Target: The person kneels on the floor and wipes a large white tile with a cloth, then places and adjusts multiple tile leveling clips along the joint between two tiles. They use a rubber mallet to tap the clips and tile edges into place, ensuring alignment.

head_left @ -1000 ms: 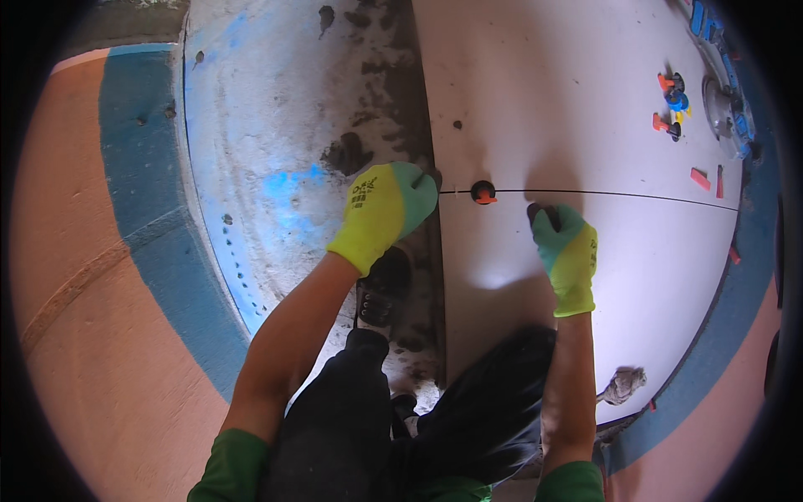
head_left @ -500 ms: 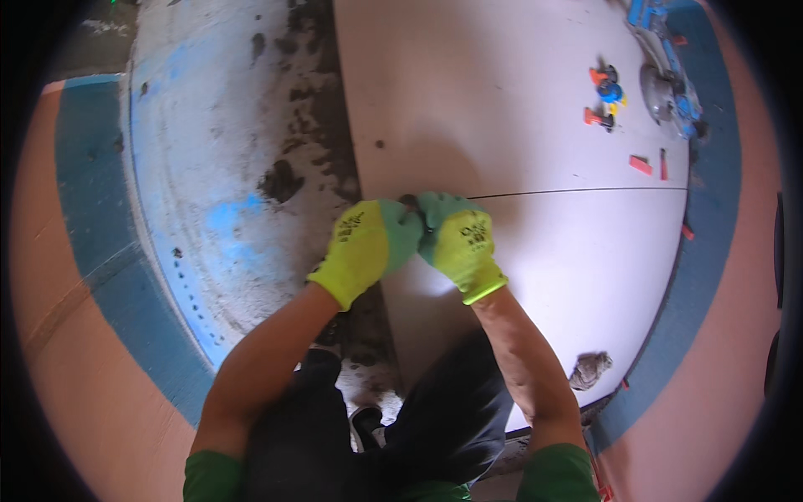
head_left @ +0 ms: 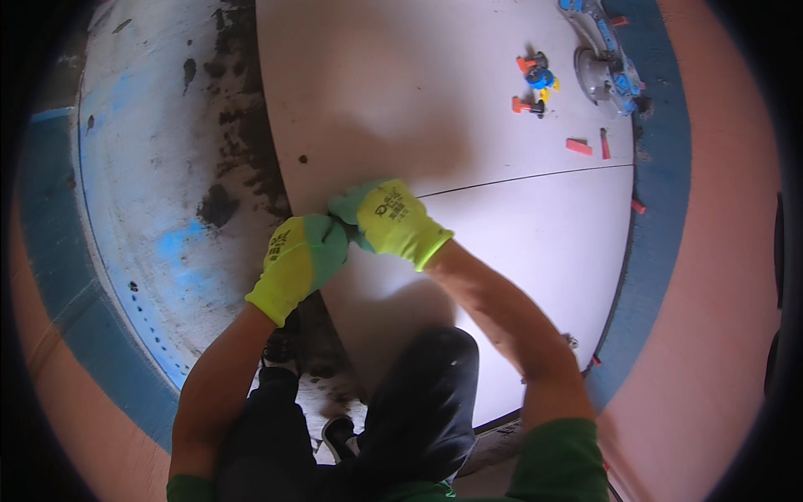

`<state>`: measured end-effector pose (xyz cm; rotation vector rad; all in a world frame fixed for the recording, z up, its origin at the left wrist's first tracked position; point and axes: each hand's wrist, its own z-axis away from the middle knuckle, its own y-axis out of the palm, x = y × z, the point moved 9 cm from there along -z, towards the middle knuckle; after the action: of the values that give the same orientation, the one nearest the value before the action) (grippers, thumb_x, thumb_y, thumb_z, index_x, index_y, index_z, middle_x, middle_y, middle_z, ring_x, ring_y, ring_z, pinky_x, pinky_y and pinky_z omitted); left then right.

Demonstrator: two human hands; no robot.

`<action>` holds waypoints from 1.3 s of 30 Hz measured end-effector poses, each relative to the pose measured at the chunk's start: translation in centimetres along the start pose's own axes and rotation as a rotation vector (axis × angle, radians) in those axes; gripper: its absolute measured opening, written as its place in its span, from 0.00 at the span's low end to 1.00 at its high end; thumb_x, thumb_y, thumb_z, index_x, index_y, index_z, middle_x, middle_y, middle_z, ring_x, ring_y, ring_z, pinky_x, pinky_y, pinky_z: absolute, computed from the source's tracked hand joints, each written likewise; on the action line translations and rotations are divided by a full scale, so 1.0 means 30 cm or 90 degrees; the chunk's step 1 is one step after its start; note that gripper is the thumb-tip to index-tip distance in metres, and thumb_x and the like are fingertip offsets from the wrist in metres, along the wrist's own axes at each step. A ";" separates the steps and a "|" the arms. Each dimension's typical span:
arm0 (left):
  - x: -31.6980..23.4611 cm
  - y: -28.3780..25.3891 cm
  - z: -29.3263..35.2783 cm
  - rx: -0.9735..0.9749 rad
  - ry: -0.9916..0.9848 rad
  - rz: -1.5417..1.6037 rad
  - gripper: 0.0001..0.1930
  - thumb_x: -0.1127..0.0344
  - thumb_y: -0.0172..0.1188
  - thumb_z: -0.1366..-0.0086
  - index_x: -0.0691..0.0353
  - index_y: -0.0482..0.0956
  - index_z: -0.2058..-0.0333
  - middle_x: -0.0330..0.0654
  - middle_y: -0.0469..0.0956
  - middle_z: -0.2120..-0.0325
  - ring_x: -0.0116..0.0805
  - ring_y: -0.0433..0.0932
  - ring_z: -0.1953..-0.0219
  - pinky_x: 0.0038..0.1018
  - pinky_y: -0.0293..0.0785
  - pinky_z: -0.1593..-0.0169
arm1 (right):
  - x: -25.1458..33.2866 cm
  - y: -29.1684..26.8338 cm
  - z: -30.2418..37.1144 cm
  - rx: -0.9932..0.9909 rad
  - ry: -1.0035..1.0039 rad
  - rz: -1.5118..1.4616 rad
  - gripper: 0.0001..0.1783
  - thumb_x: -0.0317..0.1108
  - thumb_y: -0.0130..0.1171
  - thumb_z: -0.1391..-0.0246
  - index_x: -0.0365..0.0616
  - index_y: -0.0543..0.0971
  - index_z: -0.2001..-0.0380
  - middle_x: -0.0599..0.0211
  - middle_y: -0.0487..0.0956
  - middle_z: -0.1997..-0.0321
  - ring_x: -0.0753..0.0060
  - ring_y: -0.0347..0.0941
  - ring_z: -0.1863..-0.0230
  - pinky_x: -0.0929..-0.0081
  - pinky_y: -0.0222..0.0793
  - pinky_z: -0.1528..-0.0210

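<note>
My left hand [head_left: 297, 259] and my right hand [head_left: 387, 219] wear yellow gloves with green-coated fingers. They meet above the left edge of a large pale floor tile [head_left: 519, 243], close to a dark joint [head_left: 527, 177] between two tiles. My left fingers are curled closed, and the right fingers bend down over the same spot. A small dark patch shows between the fingertips; whatever they grip is hidden by the gloves.
Bare, stained concrete [head_left: 159, 159] with blue marks lies left of the tiles. At the far right are a blue-framed suction-cup tool [head_left: 598, 75], orange, blue and yellow small tools [head_left: 538, 79], and a red wedge [head_left: 579, 146]. A rag [head_left: 571, 340] shows beside my right arm. Pink-and-blue walls [head_left: 661, 201] flank the floor.
The view has shifted, so the floor and tools appear further left. My right hand has turned inward and now sits higher than the left; the dark thing between them is less visible.
</note>
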<state>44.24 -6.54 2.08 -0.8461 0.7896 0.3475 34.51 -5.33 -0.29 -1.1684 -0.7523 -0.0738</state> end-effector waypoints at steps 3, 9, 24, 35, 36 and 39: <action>0.042 0.022 0.017 0.054 -0.161 0.107 0.19 0.62 0.50 0.32 0.68 0.80 0.77 0.44 0.79 0.84 0.35 0.78 0.83 0.35 0.72 0.74 | 0.019 0.009 0.025 -0.082 0.109 0.070 0.12 0.38 0.67 0.51 0.51 0.77 0.64 0.66 0.81 0.69 0.57 0.81 0.65 0.59 0.75 0.65; 0.023 0.012 0.035 0.060 -0.185 0.186 0.20 0.61 0.48 0.32 0.68 0.79 0.78 0.45 0.79 0.84 0.36 0.77 0.84 0.33 0.73 0.73 | 0.041 0.009 0.118 -0.286 0.248 -0.087 0.11 0.37 0.69 0.53 0.48 0.79 0.69 0.60 0.82 0.71 0.50 0.80 0.71 0.58 0.74 0.69; -0.029 0.021 0.037 -0.076 0.185 -0.218 0.07 0.68 0.56 0.37 0.61 0.78 0.74 0.44 0.78 0.80 0.49 0.78 0.78 0.47 0.72 0.73 | 0.009 -0.104 0.044 -0.135 -0.001 -0.088 0.10 0.38 0.63 0.47 0.51 0.81 0.61 0.63 0.82 0.67 0.53 0.80 0.66 0.57 0.74 0.67; -0.073 0.057 0.059 -0.056 0.306 -0.307 0.06 0.69 0.61 0.43 0.65 0.79 0.68 0.47 0.80 0.72 0.49 0.80 0.72 0.44 0.76 0.70 | 0.058 -0.045 0.074 -0.304 0.141 0.023 0.11 0.42 0.69 0.52 0.52 0.81 0.68 0.66 0.80 0.71 0.59 0.78 0.71 0.62 0.74 0.71; -0.075 0.053 0.061 -0.058 0.305 -0.297 0.07 0.69 0.62 0.44 0.65 0.78 0.67 0.47 0.80 0.73 0.49 0.80 0.72 0.44 0.76 0.70 | 0.063 -0.034 0.096 -0.335 0.178 0.017 0.12 0.42 0.70 0.53 0.52 0.81 0.68 0.66 0.80 0.71 0.59 0.78 0.71 0.63 0.74 0.71; -0.077 0.044 0.057 -0.045 0.300 -0.285 0.09 0.70 0.63 0.48 0.66 0.78 0.67 0.46 0.80 0.74 0.47 0.80 0.72 0.42 0.76 0.71 | 0.057 -0.016 0.128 -0.350 0.248 0.049 0.14 0.44 0.72 0.56 0.52 0.82 0.68 0.66 0.81 0.71 0.58 0.79 0.70 0.62 0.74 0.70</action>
<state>42.77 -4.31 3.79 -1.1621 0.9940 -0.2323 33.70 -1.73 1.77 -1.6410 -0.3429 -0.4533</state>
